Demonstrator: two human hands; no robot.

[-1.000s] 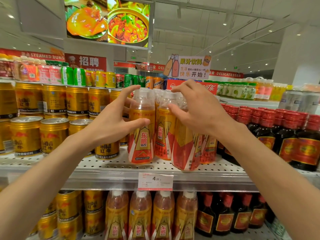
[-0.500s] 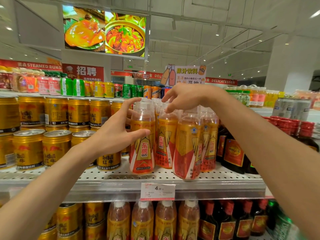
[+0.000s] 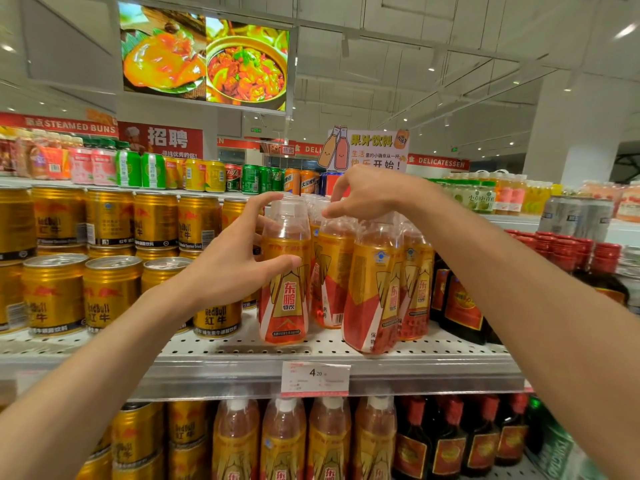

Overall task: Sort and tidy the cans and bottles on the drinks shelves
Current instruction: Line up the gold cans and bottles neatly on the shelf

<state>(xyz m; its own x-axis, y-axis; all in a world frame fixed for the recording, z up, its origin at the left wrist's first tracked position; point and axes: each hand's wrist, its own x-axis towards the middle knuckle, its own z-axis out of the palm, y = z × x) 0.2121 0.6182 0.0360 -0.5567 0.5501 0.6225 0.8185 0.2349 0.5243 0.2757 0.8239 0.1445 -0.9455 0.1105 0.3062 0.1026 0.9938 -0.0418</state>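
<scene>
Several orange-labelled drink bottles with clear caps stand on the white perforated shelf (image 3: 433,348). My left hand (image 3: 235,271) wraps the front-left bottle (image 3: 285,299), thumb across its label and fingers behind its neck. My right hand (image 3: 367,194) hovers over the caps of the bottles behind, fingers curled and apart, thumb tip by the cap of the second bottle (image 3: 329,271). A third bottle (image 3: 375,292) leans slightly near the shelf's front edge, with nothing touching it.
Gold Red Bull cans (image 3: 110,292) are stacked in two tiers to the left. Dark bottles with red caps (image 3: 464,306) stand to the right. A price tag (image 3: 315,377) hangs on the shelf rail. The lower shelf holds more orange bottles (image 3: 284,441), gold cans and dark bottles.
My right hand let go of the leaning front bottle's shoulder and rose to the bottle caps. My left hand stays around the front-left bottle.
</scene>
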